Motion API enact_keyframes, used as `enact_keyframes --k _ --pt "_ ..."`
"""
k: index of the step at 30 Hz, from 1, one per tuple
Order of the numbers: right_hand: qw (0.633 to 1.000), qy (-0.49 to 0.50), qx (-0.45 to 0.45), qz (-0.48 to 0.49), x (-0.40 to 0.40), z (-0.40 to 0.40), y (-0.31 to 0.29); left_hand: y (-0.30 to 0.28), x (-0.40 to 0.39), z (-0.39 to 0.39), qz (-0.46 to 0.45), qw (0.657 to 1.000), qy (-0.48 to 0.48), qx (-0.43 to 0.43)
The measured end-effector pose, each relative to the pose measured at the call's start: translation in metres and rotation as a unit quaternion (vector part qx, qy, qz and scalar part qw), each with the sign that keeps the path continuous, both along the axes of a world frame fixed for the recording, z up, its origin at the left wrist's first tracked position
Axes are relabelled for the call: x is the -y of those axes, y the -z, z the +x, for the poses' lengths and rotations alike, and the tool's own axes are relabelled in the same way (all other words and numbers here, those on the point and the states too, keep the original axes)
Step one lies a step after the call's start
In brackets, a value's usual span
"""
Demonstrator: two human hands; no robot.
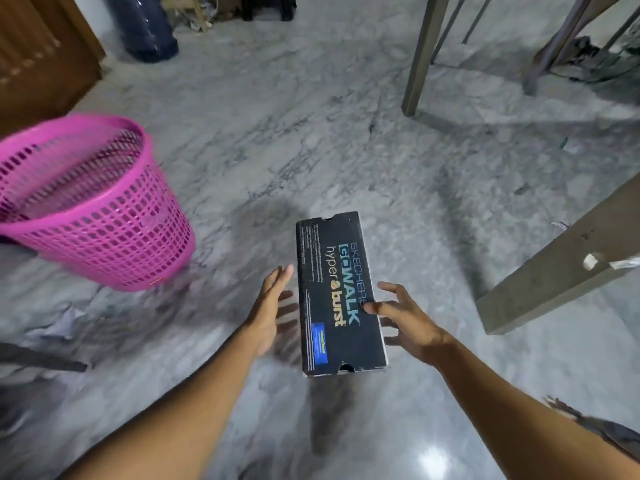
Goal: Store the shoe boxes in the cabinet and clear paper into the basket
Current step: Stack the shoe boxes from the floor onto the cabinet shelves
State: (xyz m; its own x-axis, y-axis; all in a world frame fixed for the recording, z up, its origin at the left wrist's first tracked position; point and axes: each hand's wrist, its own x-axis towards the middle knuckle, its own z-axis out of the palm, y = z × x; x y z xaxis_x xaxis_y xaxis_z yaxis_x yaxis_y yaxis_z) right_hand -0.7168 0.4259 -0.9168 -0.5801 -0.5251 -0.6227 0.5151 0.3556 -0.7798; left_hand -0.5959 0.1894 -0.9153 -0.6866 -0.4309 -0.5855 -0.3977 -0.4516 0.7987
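Observation:
A black shoe box (339,292) with printed lettering on its lid lies on the marble floor in the middle of the view. My left hand (273,313) is spread open just beside the box's left side, fingers straight. My right hand (405,320) is spread at the box's right side, with the thumb lying on the lid and the fingers by the side wall. A pink mesh basket (86,206) stands at the left. Crumpled paper (62,323) lies on the floor below the basket.
A brown wooden cabinet or door (41,57) fills the top left corner. Grey table legs (420,53) rise at the upper right, and a slanted grey beam (561,265) crosses the right side. A dark blue cylinder (145,26) stands at the back.

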Motion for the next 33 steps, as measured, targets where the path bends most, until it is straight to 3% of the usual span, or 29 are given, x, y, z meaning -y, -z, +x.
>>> enact_keyframes --k 6,14,19,28,33 --pt "0.984 -0.176 -0.028 -0.007 0.03 0.056 -0.054 -0.062 0.035 0.061 -0.031 0.999 -0.013 -0.043" --pt "0.95 -0.263 -0.16 -0.055 0.137 0.115 -0.198 -0.143 0.072 0.191 -0.1 0.984 -0.051 -0.135" --pt "0.913 -0.343 -0.199 -0.092 0.205 0.194 -0.261 -0.197 0.095 0.292 -0.134 0.969 -0.113 -0.173" --pt "0.881 -0.366 -0.23 -0.192 0.315 0.338 -0.351 -0.294 0.143 0.46 -0.186 0.926 -0.233 -0.23" --pt "0.87 -0.348 -0.256 -0.238 0.38 0.397 -0.412 -0.315 0.133 0.524 -0.144 0.932 -0.254 -0.216"
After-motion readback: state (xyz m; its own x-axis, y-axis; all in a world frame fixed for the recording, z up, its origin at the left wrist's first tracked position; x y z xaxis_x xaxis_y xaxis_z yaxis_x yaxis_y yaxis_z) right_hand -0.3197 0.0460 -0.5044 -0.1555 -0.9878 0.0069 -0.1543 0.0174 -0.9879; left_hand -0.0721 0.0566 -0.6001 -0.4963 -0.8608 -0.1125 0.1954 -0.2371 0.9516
